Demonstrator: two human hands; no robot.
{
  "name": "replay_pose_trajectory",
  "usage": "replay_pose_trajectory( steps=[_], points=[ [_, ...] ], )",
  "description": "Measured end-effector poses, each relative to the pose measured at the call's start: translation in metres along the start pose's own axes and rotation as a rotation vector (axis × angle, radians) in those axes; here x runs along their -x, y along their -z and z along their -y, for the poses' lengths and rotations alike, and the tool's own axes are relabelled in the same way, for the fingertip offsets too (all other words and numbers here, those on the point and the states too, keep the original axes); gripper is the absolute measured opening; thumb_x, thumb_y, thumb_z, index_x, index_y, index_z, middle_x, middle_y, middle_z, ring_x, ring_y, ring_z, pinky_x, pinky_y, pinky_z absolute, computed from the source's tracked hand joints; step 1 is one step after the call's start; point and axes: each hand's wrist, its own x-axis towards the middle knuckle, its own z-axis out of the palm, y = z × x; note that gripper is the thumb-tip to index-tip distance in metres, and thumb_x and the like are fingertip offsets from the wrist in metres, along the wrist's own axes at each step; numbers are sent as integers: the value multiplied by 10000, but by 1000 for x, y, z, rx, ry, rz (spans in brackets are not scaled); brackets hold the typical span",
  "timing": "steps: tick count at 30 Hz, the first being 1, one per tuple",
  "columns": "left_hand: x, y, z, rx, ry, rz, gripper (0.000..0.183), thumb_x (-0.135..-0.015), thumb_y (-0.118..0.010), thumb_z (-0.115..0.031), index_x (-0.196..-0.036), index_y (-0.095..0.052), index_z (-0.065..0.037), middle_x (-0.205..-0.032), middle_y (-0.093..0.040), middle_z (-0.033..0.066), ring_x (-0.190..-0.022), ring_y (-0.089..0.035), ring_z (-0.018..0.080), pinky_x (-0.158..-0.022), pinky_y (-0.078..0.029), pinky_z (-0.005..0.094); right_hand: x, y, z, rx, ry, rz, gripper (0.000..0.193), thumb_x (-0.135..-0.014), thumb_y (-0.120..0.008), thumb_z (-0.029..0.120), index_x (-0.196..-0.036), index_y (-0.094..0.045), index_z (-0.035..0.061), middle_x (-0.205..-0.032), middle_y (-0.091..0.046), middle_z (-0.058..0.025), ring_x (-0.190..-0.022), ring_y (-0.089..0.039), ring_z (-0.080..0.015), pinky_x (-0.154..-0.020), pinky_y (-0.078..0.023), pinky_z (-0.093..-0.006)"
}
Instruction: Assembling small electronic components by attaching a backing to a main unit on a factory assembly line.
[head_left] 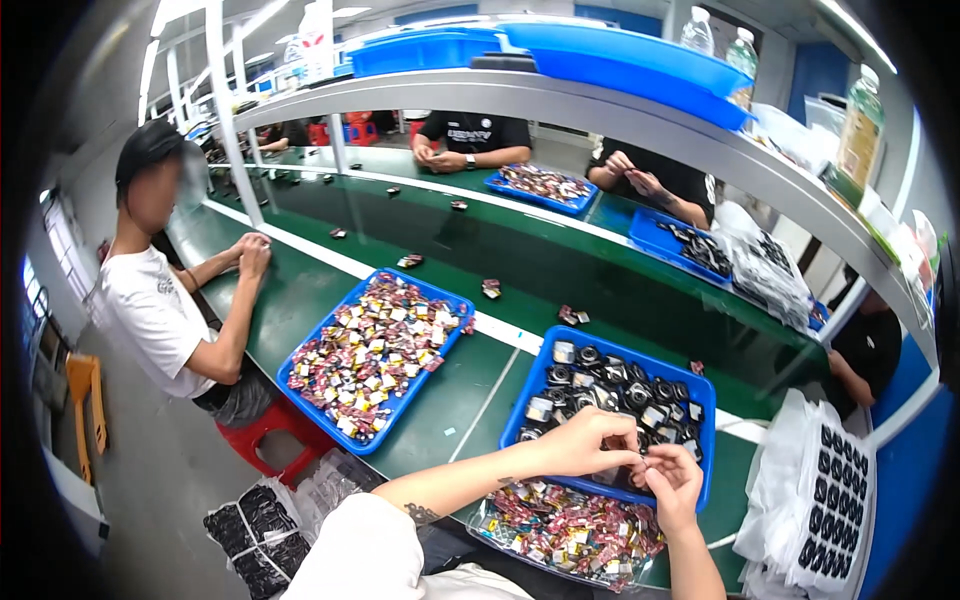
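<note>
My left hand and my right hand meet over the near edge of a blue tray filled with black round-ended parts. Fingertips of both hands are pinched together on something too small to make out. Just below them, close to my body, lies a clear plastic tray heaped with small red, white and yellow electronic pieces. To the left, another blue tray holds a pile of similar small pieces.
A dark green conveyor belt carries scattered small parts beyond the trays. At right stands a stack of white foam sheets with black parts. Overhead runs a grey shelf with blue bins and bottles. A co-worker sits at left; others work across.
</note>
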Motion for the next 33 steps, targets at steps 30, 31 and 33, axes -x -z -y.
replay_pose_trajectory(
  steps=[30, 31, 33],
  points=[
    [18, -27, 14, 217, -33, 13, 109, -819, -628, -95, -848, -636, 10, -760, -601, 71, -658, -563, 149, -581, -429, 280, 2, 17, -26, 321, 363, 70, 270, -817, -708, 176, -676, -523, 39, -636, -518, -35, -567, -475, -92, -514, -352, -204],
    [17, -26, 15, 223, -34, 12, 109, -819, -628, -95, -848, -636, 10, -760, -601, 71, -658, -563, 149, -581, -429, 280, 2, 18, -28, 274, 341, 66, 288, -822, -707, 210, -680, -522, 40, -632, -512, -32, -564, -468, -91, -513, -348, -204],
    [16, -26, 16, 319, -62, 82, 111, -817, -637, -99, -856, -638, 5, -786, -603, 68, -688, -564, 143, -602, -433, 273, 1, 15, -26, 229, 311, 58, 309, -828, -706, 244, -685, -522, 42, -627, -506, -30, -560, -460, -89, -512, -344, -203]
  ],
)
